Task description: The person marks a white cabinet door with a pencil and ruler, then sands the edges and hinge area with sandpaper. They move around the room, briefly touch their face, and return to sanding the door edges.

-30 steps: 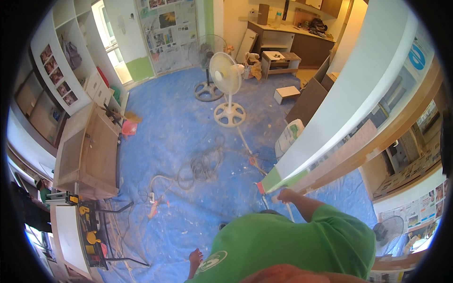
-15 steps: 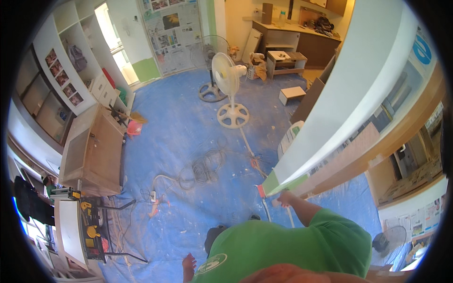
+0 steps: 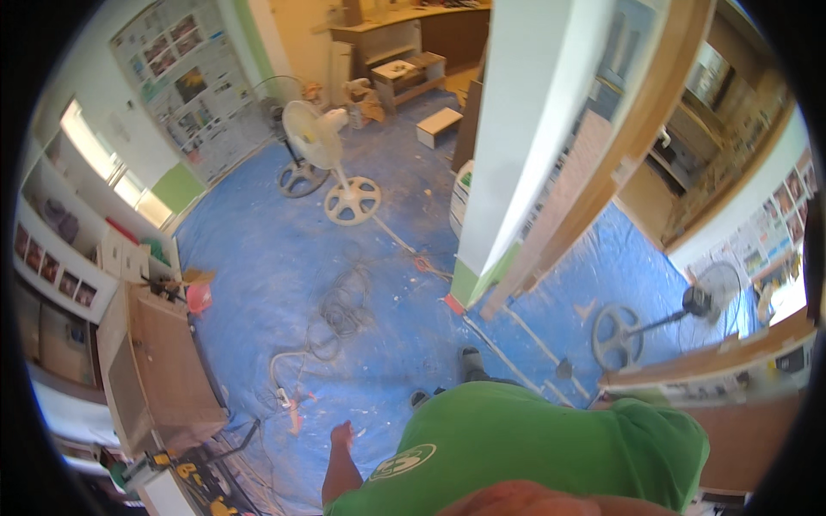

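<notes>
My left hand (image 3: 342,433) hangs low on the left side, above the blue floor sheet (image 3: 249,258). Its fingers look loosely apart, with nothing visible in them, though the hand is small and slightly blurred. The nearest thing to it is a white power strip (image 3: 283,398) with a cable, lying on the sheet. My right hand is out of sight; only the green sleeve (image 3: 658,430) on that side shows. A small dark grey object (image 3: 564,370), too unclear to name, lies on the floor ahead of that sleeve.
A pale pedestal fan (image 3: 314,136) stands ahead, and another fan (image 3: 710,297) is at the right. Tangled cable (image 3: 340,314) lies mid-floor. A white pillar (image 3: 508,129) and wooden frame (image 3: 602,163) rise at the right. A wooden cabinet (image 3: 172,361) stands left.
The view has swung to the right. My right hand, earlier beside the pillar's base, has gone out of sight. My left hand appears higher and more fully in view.
</notes>
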A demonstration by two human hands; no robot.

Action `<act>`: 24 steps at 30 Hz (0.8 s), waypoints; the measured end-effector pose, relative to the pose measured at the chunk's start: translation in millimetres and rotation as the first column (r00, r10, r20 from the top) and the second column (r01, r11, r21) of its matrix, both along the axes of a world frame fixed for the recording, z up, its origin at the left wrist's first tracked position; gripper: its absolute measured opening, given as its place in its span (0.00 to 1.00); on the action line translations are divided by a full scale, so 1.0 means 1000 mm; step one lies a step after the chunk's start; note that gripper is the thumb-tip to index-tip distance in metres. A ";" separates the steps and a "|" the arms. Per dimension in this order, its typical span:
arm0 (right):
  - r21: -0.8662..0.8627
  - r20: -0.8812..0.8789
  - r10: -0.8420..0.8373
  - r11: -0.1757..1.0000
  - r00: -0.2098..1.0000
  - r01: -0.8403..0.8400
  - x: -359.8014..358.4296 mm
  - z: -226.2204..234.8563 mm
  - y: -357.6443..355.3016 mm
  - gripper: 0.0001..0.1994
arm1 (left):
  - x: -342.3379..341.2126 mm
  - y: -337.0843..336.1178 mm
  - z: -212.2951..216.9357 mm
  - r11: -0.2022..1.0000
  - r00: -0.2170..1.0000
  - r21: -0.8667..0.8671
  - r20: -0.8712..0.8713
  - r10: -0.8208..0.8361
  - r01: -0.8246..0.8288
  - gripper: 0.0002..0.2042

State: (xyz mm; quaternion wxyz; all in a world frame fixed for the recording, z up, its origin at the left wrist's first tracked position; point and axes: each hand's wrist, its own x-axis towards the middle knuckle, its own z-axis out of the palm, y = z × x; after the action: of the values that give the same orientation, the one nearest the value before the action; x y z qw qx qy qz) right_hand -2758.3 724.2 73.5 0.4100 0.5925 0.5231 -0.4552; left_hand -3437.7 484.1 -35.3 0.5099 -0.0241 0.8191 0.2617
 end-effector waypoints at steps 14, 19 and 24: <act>-0.165 -0.374 -0.923 -0.031 -0.091 0.986 0.027 0.026 -0.150 0.33 | 0.175 0.238 0.039 0.159 0.209 0.255 -0.181 -0.961 0.954 0.19; -0.035 -0.491 -0.858 0.189 0.148 0.981 0.080 0.026 -0.122 0.39 | 0.303 0.319 0.020 -0.678 -0.694 -0.227 -0.443 -0.567 0.699 0.19; 0.415 -0.662 -0.346 0.569 0.665 0.710 0.203 0.163 0.060 0.34 | 0.362 0.399 0.037 -0.328 -0.367 -0.164 -0.403 -0.839 0.930 0.22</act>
State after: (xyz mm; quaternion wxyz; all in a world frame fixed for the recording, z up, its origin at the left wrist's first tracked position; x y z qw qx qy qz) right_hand -2554.9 784.4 236.3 -0.1376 0.6844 0.5221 -0.4900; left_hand -3075.3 883.2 1.9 0.3414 0.7581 0.5316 -0.1618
